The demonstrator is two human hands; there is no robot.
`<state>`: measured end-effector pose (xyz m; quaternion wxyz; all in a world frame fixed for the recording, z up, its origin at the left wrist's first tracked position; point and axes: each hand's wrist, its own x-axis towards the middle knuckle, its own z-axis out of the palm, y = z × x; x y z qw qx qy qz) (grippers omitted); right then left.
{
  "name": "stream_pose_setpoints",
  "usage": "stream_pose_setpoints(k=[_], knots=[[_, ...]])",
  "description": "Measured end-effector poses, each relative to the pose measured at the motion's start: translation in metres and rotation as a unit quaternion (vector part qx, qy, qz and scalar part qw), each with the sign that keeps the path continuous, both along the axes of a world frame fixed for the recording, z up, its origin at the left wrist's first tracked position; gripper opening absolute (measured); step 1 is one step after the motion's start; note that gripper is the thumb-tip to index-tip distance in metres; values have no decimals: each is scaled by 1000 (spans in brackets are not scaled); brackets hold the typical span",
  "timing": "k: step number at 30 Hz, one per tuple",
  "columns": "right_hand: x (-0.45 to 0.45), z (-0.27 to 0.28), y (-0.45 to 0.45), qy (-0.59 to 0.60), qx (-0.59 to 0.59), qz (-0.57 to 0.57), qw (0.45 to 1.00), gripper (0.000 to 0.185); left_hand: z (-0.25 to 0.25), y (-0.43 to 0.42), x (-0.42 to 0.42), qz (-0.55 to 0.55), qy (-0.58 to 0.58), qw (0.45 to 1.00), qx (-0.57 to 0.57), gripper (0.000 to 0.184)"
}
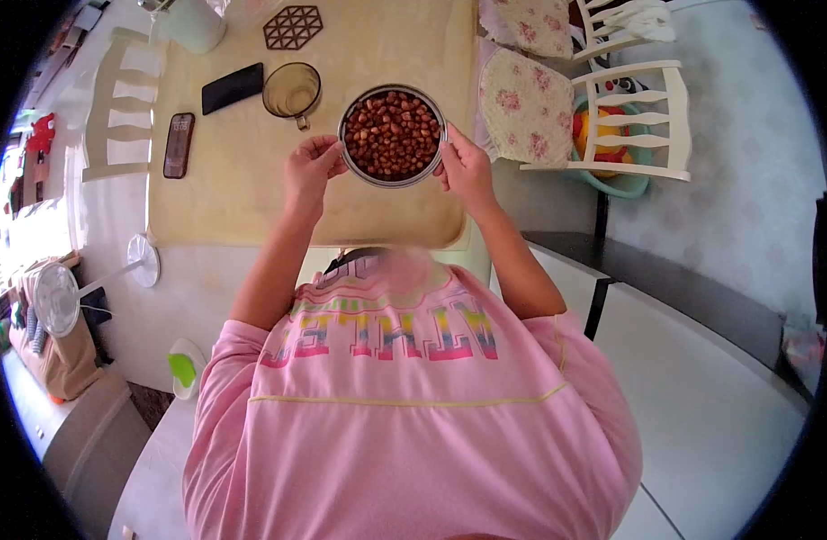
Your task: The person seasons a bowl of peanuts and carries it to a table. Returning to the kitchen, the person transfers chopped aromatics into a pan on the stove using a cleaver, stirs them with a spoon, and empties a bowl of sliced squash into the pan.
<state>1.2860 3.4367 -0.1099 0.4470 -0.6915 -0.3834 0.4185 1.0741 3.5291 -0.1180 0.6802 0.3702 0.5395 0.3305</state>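
Note:
Between my two hands is a round metal bowl [395, 184], held near the front edge of the table. Small reddish-brown nuts [391, 135] fill it; they look like peanuts, though their exact kind is hard to make out. My left hand [313, 166] pinches the rim on the left side. On the opposite side, my right hand [466, 166] grips the rim with the thumb on top. A brown see-through glass mug [292, 88] stands just beyond my left hand, its handle towards me. Whether the bowl rests on the table or is lifted, I cannot tell.
The cream-covered table [224, 202] also holds a phone [179, 145], a flat black object [233, 88], a hexagonal trivet [293, 27] and a white container [193, 25]. White chairs [679, 121] flank it, with a floral cushion [526, 106] at right. A fan [56, 300] stands left.

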Motion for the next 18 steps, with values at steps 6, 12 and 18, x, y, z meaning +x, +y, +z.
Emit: stream_pose_setpoints(k=[6, 12, 18], knots=[[-4, 4, -2, -2, 35, -8, 999, 40, 10, -2, 0, 4, -4, 999, 33, 16], [-3, 10, -3, -32, 59, -12, 998, 41, 16, 0, -2, -15, -8, 997, 75, 14], [-3, -6, -1, 4, 24, -9, 1000, 41, 4, 2, -3, -12, 6, 999, 52, 13]])
